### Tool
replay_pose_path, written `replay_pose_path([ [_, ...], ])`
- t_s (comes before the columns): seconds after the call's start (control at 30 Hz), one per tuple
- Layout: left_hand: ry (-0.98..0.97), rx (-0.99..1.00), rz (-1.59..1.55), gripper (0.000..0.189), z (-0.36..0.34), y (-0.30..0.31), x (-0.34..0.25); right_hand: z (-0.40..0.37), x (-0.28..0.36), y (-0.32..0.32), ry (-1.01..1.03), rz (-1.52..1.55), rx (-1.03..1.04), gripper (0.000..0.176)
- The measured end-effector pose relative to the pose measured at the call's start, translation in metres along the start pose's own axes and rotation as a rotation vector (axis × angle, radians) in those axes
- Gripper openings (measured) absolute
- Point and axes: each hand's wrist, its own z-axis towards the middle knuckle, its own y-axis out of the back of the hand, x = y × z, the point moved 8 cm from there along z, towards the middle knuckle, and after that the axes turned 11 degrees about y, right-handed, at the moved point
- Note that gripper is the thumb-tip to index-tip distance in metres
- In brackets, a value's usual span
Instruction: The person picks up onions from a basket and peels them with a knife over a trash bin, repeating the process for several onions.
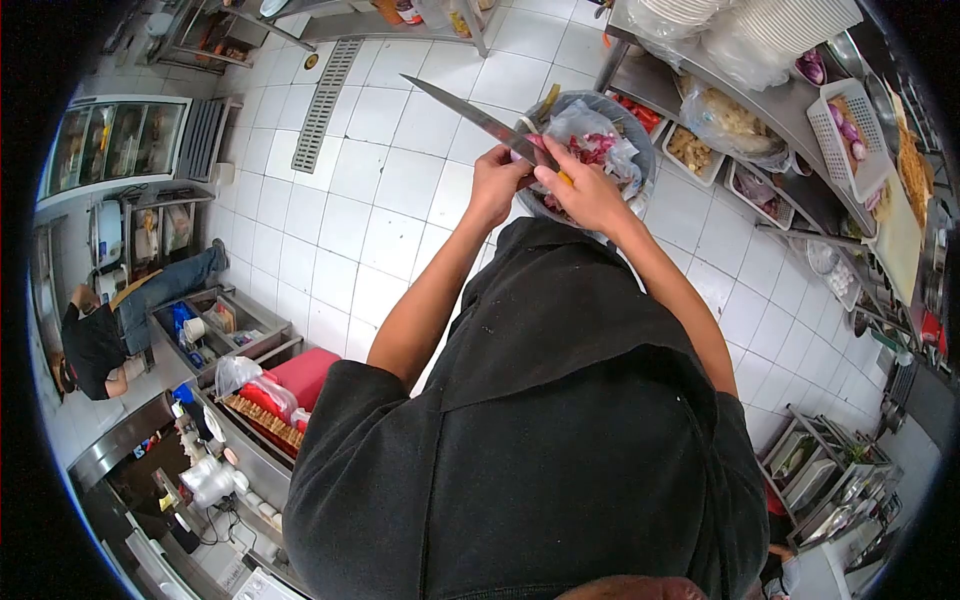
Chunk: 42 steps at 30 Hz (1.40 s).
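In my right hand (588, 190) is a large knife (465, 112) with a yellow handle, its long blade pointing away to the upper left. My left hand (497, 182) is closed around a red onion (530, 146), mostly hidden by the fingers and the blade. Both hands are close together, over the near left part of a round grey bin (648, 172). A clear plastic bag (622, 150) and reddish-purple peelings (592, 148) lie inside the bin.
To the right, a metal shelf carries a white basket of red onions (850, 135), stacked white bowls (790, 25) and a cutting board (897, 240). Trays of food (690, 152) sit lower down. A floor drain (325, 105) runs at upper left. Another person (95, 340) stands at far left.
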Motion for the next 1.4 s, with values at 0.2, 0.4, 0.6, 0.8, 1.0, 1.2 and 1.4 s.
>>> replay_pose_path([
  [0.2,-0.008,0.03,-0.002,0.023,0.004,0.001,0.008,-0.006,0.0,0.002,-0.027,0.005,-0.011,0.064],
  [0.4,-0.017,0.026,0.019,0.037,0.003,0.007,0.009,-0.002,-0.01,-0.005,-0.018,0.086,-0.042,0.058],
  [0.6,-0.059,0.079,0.168,0.043,-0.005,0.008,0.005,-0.003,-0.03,-0.003,-0.239,0.474,-0.003,0.055],
  [0.8,-0.035,0.233,-0.057,0.05,-0.01,0.011,0.007,0.015,-0.084,0.005,-0.348,0.514,-0.058,0.054],
  [1.0,-0.007,0.162,-0.123,0.046,-0.011,0.011,0.004,0.022,-0.108,-0.005,-0.376,0.485,-0.071,0.051],
  [1.2,0.034,0.126,-0.187,0.044,-0.002,0.017,0.016,0.021,-0.118,-0.019,-0.43,0.537,-0.029,0.049],
  [1.4,0.04,0.078,-0.171,0.045,0.001,0.018,0.017,0.018,-0.107,-0.013,-0.39,0.467,-0.04,0.058],
])
